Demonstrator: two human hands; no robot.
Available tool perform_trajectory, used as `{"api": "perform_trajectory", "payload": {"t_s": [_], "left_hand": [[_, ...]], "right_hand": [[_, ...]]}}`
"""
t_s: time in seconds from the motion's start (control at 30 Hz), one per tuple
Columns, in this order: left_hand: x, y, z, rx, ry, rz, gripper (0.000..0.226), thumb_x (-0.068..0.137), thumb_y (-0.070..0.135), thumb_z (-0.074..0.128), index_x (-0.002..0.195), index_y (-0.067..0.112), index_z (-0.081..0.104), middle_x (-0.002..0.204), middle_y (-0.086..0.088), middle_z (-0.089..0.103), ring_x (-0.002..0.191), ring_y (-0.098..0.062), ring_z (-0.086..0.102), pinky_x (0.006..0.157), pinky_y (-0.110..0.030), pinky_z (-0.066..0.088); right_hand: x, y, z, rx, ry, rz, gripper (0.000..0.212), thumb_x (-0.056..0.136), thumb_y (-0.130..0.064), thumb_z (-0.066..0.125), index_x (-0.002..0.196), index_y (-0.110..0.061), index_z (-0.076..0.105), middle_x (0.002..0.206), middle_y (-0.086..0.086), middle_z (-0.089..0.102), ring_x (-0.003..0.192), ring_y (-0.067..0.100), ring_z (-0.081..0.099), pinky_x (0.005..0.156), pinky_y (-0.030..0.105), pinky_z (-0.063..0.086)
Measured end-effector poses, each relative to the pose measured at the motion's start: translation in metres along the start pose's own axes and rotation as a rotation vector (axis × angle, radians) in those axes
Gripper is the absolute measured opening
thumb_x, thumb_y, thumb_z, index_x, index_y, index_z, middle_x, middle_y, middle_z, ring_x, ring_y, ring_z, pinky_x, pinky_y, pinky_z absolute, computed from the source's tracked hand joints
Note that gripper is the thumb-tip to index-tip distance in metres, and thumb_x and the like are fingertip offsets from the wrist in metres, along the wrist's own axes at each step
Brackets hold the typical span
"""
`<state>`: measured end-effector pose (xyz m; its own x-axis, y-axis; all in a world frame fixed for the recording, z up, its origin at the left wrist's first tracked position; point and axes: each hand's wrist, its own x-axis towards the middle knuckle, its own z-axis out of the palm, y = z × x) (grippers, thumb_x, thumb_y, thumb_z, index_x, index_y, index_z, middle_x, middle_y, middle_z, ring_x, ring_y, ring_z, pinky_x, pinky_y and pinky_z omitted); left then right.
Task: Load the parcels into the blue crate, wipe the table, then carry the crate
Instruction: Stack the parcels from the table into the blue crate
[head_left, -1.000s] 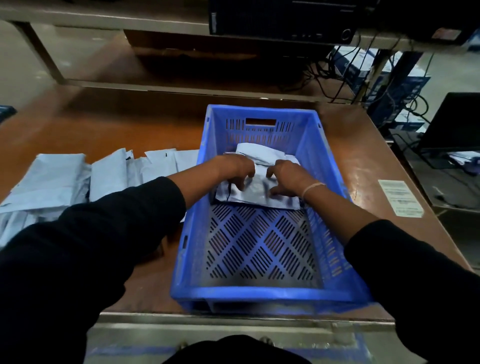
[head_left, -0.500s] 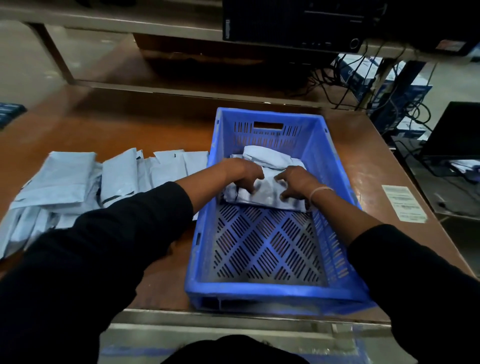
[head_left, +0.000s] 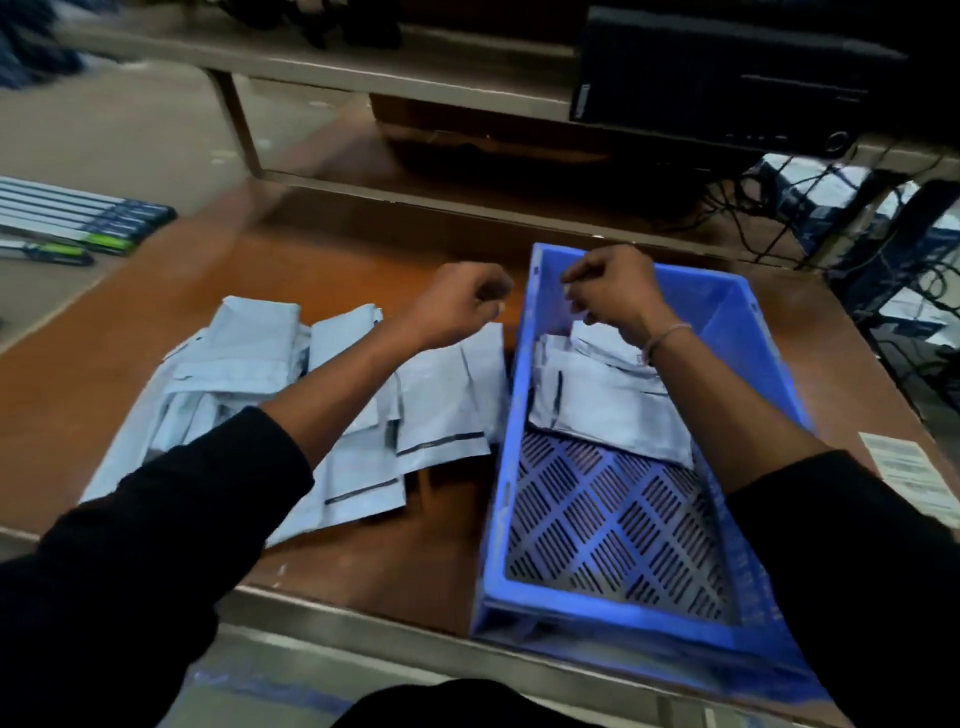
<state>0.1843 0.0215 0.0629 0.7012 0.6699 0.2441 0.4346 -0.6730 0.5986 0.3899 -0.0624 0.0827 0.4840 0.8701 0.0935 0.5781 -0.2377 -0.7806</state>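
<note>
Blue crate (head_left: 758, 374): on the table's right half, near the front edge; slotted floor mostly bare.
Table (head_left: 104, 364): brown top; not yet wiped, no cloth visible.
Parcels on table (head_left: 249, 364): overlapping pale mailers just left of the crate; most of the load remaining.
Parcels in crate (head_left: 597, 405): a few, stacked at the far end.
Left hand (head_left: 457, 301): raised over the table pile, fingers curled, holding nothing visible.
Right hand (head_left: 613, 291): raised over the crate's far end, fingers curled; contents uncertain through blur.
Progress: loading early; wiping and carrying outstanding.
</note>
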Motion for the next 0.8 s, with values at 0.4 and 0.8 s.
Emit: {"api": "perform_trajectory", "payload": {"t_s": [0.4,0.8], "left_hand": [[-0.066,-0.107,-0.036,-0.344,0.101,-0.428,0.011,0.088,0.008,0.07,0.095,0.014,0.076,0.099,-0.01,0.074,0.098,-0.032,0.073,0.094,-0.049,0.059],[-0.072,-0.122,-0.037,-0.632,0.151,-0.515,0.013,0.083,0.021,0.076,0.093,0.019,0.067,0.1,-0.015,0.073,0.1,-0.034,0.072,0.097,-0.053,0.057]], "right_hand": [[-0.015,-0.071,0.132,-0.423,-0.554,0.125,0.019,0.083,-0.02,0.075,0.079,-0.009,0.06,0.088,0.011,0.064,0.059,0.021,0.055,0.047,0.026,0.05],[0.021,-0.067,0.142,-0.13,-0.184,0.186,0.028,0.062,-0.004,0.068,0.089,-0.01,0.064,0.093,0.012,0.068,0.085,0.029,0.069,0.061,0.031,0.059]]}}
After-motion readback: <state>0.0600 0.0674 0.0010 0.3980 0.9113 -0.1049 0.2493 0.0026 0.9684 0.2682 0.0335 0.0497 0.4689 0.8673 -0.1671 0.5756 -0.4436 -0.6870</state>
